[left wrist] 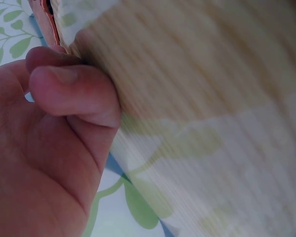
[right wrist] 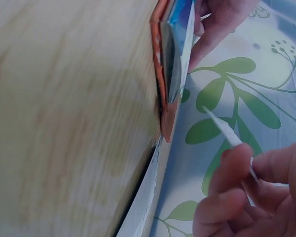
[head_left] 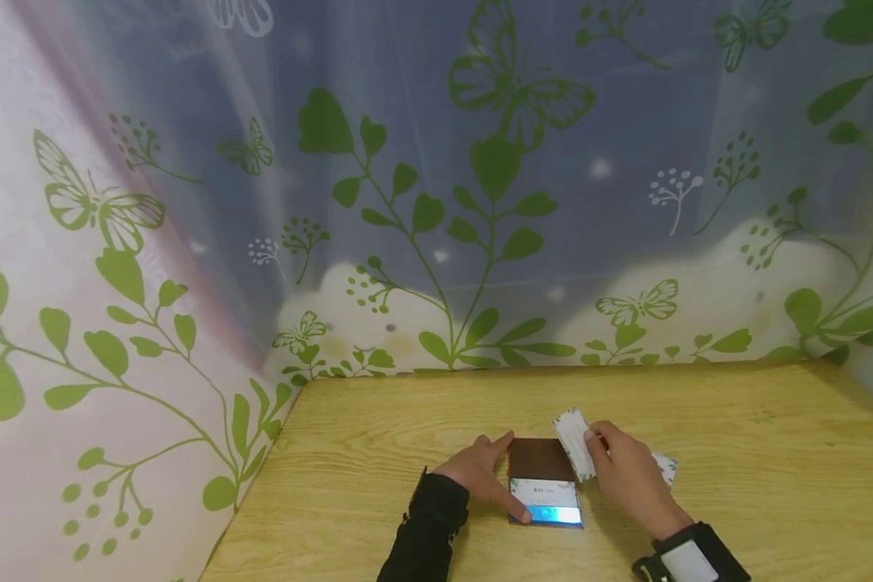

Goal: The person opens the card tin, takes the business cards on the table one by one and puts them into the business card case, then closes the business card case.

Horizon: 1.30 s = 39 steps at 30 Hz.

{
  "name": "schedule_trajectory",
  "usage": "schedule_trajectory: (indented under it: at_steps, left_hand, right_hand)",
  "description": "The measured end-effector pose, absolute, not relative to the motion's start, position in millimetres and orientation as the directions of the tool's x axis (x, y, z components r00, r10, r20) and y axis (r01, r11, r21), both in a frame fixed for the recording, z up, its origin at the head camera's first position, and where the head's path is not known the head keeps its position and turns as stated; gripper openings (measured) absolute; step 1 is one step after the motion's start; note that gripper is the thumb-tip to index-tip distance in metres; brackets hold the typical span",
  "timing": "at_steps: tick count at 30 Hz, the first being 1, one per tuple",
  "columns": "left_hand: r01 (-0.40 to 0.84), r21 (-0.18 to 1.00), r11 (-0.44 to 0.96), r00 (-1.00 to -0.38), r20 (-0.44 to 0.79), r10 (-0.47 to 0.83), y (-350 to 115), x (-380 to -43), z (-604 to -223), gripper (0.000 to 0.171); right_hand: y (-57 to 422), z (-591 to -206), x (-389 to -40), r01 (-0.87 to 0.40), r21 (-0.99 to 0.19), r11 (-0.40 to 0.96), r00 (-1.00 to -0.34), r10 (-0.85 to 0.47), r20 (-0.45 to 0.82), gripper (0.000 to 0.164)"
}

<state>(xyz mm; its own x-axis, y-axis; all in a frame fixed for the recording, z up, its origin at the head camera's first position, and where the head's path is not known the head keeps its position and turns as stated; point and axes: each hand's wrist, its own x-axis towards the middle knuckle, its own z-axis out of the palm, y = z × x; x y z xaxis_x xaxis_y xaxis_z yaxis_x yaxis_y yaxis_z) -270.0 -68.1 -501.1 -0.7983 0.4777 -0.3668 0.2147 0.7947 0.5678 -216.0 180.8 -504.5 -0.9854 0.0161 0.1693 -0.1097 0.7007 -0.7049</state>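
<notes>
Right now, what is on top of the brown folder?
On the brown folder I see a printed white card and a shiny blue strip. The left hand covers part of the strip; whatever is beneath the card can't be seen.

This looks like a home: butterfly-print curtains (head_left: 422,48) hang around a wood-grain table (head_left: 378,436).

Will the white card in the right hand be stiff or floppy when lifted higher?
The white card is probably light, looking thin edge-on in the right wrist view. It seems fairly stiff, jutting from the right hand without obvious droop.
</notes>
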Motion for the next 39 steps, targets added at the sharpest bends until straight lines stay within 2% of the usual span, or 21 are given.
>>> schedule_trajectory:
  at_steps: [9, 20, 32, 39]
  left_hand:
    - [0.22, 0.551, 0.805, -0.804, -0.366, 0.469, -67.6, -269.5, -501.4, 0.118]
    - [0.213, 0.55, 0.807, -0.81, -0.364, 0.461, -68.2, -270.6, -503.4, 0.119]
    - [0.197, 0.559, 0.805, -0.806, -0.376, 0.458, -67.1, -270.2, -500.6, 0.118]
    - [0.194, 0.566, 0.801, -0.807, -0.373, 0.459, -66.1, -273.3, -506.8, 0.119]
  right_hand:
    - [179.2, -503.5, -216.3, -0.09, -0.771, 0.63, -0.995, -0.028, 0.093, 0.042]
    - [174.5, -506.3, -217.6, -0.125, -0.805, 0.581, -0.988, -0.143, 0.051, 0.039]
    - [176.8, -509.2, -217.3, -0.196, -0.692, 0.695, -0.972, -0.233, 0.041, 0.031]
    - [181.8, -513.2, -216.8, -0.293, -0.658, 0.693, -0.941, -0.331, 0.07, 0.033]
